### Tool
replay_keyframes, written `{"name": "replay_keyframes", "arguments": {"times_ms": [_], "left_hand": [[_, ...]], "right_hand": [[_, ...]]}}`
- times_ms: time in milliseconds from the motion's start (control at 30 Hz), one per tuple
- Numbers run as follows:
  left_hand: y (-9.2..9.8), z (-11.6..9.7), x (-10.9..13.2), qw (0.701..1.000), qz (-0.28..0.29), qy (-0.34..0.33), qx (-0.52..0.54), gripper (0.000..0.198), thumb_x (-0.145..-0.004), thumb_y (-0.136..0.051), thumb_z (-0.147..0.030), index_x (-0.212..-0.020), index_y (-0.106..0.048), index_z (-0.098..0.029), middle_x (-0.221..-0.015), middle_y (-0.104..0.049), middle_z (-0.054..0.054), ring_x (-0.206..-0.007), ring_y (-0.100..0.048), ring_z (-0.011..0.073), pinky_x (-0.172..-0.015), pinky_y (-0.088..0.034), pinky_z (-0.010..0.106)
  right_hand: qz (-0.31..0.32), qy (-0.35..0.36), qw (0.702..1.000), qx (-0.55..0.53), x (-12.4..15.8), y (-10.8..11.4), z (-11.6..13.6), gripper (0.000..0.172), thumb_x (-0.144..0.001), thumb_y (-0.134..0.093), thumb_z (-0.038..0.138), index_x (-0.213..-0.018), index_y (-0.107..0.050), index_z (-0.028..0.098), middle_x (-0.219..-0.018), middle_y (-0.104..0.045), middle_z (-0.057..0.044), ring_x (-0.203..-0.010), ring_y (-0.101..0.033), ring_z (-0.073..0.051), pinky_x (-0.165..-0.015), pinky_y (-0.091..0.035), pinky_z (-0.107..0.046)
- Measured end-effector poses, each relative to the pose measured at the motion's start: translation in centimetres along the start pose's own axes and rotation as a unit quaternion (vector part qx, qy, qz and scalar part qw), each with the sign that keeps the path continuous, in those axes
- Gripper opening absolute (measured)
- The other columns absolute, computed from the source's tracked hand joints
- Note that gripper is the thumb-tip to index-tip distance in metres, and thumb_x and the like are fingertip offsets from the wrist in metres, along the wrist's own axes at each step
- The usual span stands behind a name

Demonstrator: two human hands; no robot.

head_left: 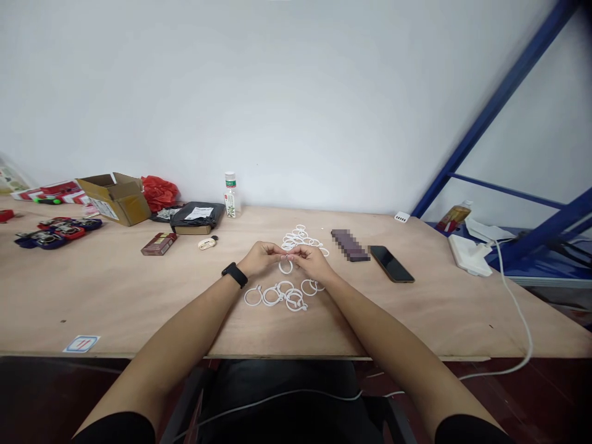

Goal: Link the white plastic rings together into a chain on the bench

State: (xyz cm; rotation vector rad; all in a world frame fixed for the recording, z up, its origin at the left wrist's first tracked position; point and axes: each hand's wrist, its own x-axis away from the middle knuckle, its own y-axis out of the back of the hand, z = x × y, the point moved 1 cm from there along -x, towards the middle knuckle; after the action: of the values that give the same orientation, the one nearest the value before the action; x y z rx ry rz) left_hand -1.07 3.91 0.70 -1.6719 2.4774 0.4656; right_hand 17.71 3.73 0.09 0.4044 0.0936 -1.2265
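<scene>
My left hand (263, 257) and my right hand (311, 259) meet over the middle of the table, their fingertips pinched together at the top of one white plastic ring (285, 272). This ring hangs below the fingers; its upper part is hidden by them. Close in front of my hands lies a loose group of white rings (295, 301), several overlapping, with small tabs on them. Behind my hands is a second pile of white rings (300, 233). A black watch band (235, 275) is around my left wrist.
On the right lie a phone (392, 264), a pixelated dark pack (350, 245) and a white power adapter (470, 255) with a cable. To the left are a maroon box (159, 244), a black parcel (198, 216), an open carton (115, 200) and a clear bottle (231, 197).
</scene>
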Motion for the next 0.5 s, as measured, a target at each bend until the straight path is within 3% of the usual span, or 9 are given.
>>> {"name": "replay_keyframes", "arguments": {"times_ms": [333, 500], "left_hand": [[-0.68, -0.43, 0.03, 0.995, -0.006, 0.024, 0.092, 0.038, -0.059, -0.084, -0.041, -0.078, -0.072, -0.01, -0.075, -0.073, 0.005, -0.068, -0.064, 0.014, -0.069, -0.05, 0.027], [-0.73, -0.04, -0.2, 0.997, -0.022, 0.003, 0.073, 0.039, -0.062, -0.082, -0.044, -0.079, -0.071, -0.011, -0.078, -0.073, 0.007, -0.071, -0.065, 0.0162, -0.072, -0.051, 0.03]], "right_hand": [[0.023, 0.015, 1.0, -0.011, 0.17, 0.04, 0.89, 0.029, -0.076, -0.068, 0.047, -0.079, -0.059, 0.019, -0.065, -0.057, 0.003, -0.056, -0.054, -0.011, -0.054, -0.044, -0.023], [0.019, 0.04, 0.999, 0.013, 0.05, -0.11, 1.02, 0.026, -0.081, -0.063, 0.045, -0.081, -0.055, 0.02, -0.063, -0.055, 0.003, -0.056, -0.052, -0.012, -0.054, -0.043, -0.024]]}}
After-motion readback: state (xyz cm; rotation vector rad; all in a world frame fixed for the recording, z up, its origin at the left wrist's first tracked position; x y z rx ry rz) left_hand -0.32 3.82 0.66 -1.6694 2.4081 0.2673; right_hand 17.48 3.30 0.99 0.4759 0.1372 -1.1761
